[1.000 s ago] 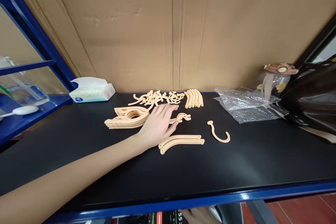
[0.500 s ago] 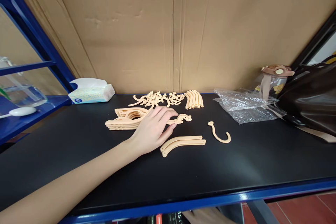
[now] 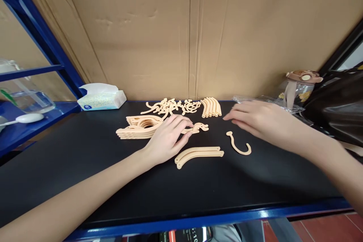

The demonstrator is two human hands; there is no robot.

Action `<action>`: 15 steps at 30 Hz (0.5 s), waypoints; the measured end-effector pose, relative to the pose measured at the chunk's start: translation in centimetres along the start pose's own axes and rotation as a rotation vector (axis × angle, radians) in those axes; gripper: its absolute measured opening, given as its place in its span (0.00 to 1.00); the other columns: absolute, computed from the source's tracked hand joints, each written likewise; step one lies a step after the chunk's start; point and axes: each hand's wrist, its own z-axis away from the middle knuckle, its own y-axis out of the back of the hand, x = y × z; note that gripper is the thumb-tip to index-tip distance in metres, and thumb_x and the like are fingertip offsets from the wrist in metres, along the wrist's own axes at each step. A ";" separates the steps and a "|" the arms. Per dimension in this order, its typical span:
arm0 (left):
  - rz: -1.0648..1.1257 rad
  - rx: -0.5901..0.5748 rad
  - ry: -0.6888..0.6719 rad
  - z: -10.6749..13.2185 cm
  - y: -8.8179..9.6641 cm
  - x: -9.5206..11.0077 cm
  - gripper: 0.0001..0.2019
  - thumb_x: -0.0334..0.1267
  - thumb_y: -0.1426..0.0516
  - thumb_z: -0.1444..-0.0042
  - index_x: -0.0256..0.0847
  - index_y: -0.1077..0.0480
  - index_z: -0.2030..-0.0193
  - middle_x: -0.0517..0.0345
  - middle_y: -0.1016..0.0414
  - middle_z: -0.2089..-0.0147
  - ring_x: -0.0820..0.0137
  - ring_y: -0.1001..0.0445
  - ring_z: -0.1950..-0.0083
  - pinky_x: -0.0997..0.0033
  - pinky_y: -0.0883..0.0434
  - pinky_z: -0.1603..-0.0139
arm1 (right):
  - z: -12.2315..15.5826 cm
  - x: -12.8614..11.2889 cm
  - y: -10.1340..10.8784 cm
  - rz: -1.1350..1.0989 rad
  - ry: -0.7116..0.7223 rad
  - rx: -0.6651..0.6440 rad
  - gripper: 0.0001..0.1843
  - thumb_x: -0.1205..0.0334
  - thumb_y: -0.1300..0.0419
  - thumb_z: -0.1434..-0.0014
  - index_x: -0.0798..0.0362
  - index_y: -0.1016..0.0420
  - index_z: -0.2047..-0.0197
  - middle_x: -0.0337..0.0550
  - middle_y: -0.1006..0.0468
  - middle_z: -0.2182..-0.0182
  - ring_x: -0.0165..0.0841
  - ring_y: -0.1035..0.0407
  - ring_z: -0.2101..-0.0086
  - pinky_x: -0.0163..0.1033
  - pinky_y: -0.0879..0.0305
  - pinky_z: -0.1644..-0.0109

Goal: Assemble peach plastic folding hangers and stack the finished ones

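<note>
"Beige plastic, entry one: left hand [image 3: 167, 138] curled, thumb and fingertips closed on the near end of the small piece [image 3: 198, 127]. It lies on the black table [image 3: 85, 166], just right of the stack of hanger bodies [image 3: 138, 127]."

"Same grip as a second ago?"

"No. The fingers lay flat over it then and are tucked in now. The piece sits where it sat (whether it clears the surface, I cannot tell)."

"And the bigger change?"

"Right hand [image 3: 259, 121]. It was not over the table before. Now it is in from the right, palm down, fingers straight and loosely spread, holding nothing. It hovers just behind the hook [image 3: 239, 144], fingertips pointing toward the row of curved strips [image 3: 210, 106]. It looks slightly blurred, so I read it as moving."

"Touching anything?"

"Not that I can see."

"Meaning for the work?"

"One hand on the parts has become two. The left has its piece, and the right is free and nearest the hook. The pair of curved arms [image 3: 198, 154] lies untouched in front of the left hand."
</note>
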 end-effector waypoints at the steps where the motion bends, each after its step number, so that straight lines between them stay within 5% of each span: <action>1: -0.006 -0.001 -0.008 0.0 0.1 0.0 0.08 0.34 0.51 0.36 0.38 0.35 0.54 0.53 0.30 0.53 0.65 0.35 0.50 0.62 0.37 0.48 | -1.4 1.1 -0.4 0.036 0.022 -0.006 0.16 0.70 0.54 0.38 0.51 0.26 0.56 0.45 0.24 0.61 0.37 0.31 0.60 0.41 0.35 0.58; 4: -0.024 0.001 -0.041 -0.1 0.2 0.0 0.06 0.33 0.51 0.37 0.39 0.34 0.57 0.53 0.30 0.54 0.66 0.35 0.51 0.63 0.36 0.49 | -3.5 2.7 -2.5 0.082 0.092 -0.074 0.19 0.78 0.53 0.45 0.53 0.26 0.58 0.45 0.25 0.61 0.37 0.31 0.61 0.43 0.35 0.58; 8: -0.032 0.000 -0.075 -0.2 0.3 0.0 0.06 0.31 0.51 0.38 0.40 0.33 0.60 0.54 0.29 0.55 0.66 0.35 0.52 0.63 0.35 0.51 | -2.5 3.0 -4.4 -0.089 0.034 -0.079 0.20 0.77 0.53 0.45 0.52 0.27 0.55 0.44 0.26 0.58 0.35 0.32 0.58 0.41 0.34 0.56; 15: -0.034 -0.028 -0.090 -0.2 0.1 -0.1 0.06 0.31 0.50 0.38 0.39 0.32 0.60 0.54 0.29 0.55 0.67 0.36 0.51 0.64 0.36 0.49 | -1.1 4.7 -3.3 -0.295 -0.006 -0.261 0.28 0.79 0.51 0.49 0.41 0.25 0.54 0.39 0.29 0.51 0.33 0.33 0.54 0.39 0.34 0.54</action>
